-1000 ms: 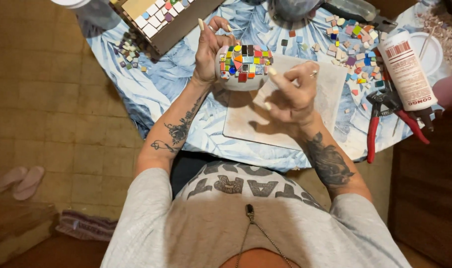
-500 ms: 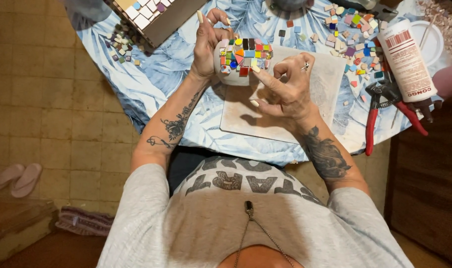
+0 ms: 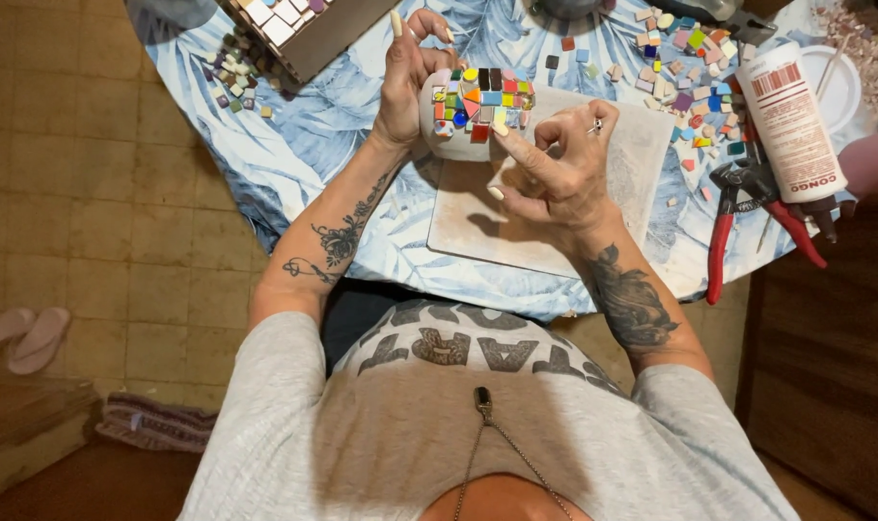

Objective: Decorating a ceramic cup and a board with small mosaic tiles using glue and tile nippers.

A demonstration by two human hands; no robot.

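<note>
Blue leaf-print tablecloth [image 3: 294, 145], cluttered. Left hand [image 3: 405, 82] grips the white mosaic pot [image 3: 468, 111] above the board [image 3: 555, 207]; right hand [image 3: 555, 164] presses a fingertip on a tile. Risk: wet tiles sliding. Loose tiles [image 3: 685, 58], glue bottle [image 3: 791, 121], red nippers [image 3: 748, 217] crowd right; room near-left.
</note>
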